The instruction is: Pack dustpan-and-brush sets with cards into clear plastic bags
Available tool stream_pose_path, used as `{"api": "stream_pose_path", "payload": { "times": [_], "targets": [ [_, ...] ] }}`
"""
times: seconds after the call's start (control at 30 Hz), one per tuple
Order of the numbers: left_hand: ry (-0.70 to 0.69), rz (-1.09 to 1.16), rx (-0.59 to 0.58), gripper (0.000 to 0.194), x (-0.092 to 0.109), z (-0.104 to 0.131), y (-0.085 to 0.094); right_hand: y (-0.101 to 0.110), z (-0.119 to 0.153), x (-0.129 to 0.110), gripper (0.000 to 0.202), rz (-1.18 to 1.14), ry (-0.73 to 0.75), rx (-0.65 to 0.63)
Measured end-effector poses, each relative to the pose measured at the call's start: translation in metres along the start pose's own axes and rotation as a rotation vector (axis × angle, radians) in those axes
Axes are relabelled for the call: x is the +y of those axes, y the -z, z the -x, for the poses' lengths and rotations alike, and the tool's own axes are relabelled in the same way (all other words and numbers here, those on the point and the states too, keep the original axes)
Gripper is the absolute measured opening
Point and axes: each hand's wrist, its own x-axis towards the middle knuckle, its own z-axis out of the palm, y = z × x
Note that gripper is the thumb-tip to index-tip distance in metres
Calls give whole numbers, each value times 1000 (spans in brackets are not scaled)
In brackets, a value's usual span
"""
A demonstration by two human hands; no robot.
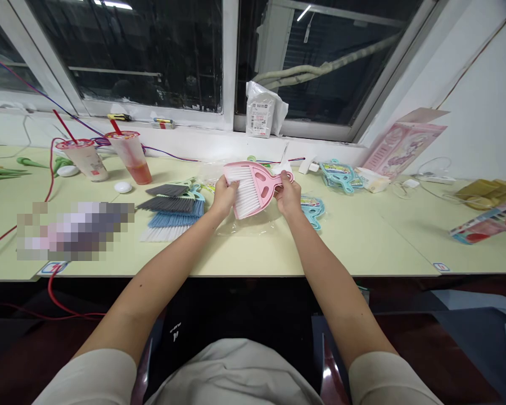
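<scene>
I hold a pink mini dustpan (pixel 252 165) with a white-bristled brush (pixel 248 194) nested in it, raised over the table. My left hand (pixel 225 197) is closed on the wide bristle end, thumb on top. At the handle end, my right hand (pixel 289 197) grips the set near the hanging loop. Beneath them lies a clear plastic bag (pixel 253 226). Left of my left hand is a pile of small brushes with grey, blue and white bristles (pixel 175 219). Just right of my right hand rests a blue packaged set (pixel 314 212), partly hidden by it.
More blue packaged sets (pixel 341 176) lie at the back right, near a pink box (pixel 405 143). Two drink cups with red straws (pixel 132 157) stand at the back left. A white plastic-wrapped package (pixel 261 112) leans by the window. A red cable (pixel 53 169) crosses the left side.
</scene>
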Motion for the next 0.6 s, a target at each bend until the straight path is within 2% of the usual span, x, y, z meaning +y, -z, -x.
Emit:
{"api": "stream_pose_path", "payload": {
  "times": [0.3,0.6],
  "targets": [
    [30,-30,15,34,0,2,0,-9,10,-3,44,45,70,51],
    [20,-83,82,29,1,2,1,-4,11,-4,45,96,79,-113]
  ]
}}
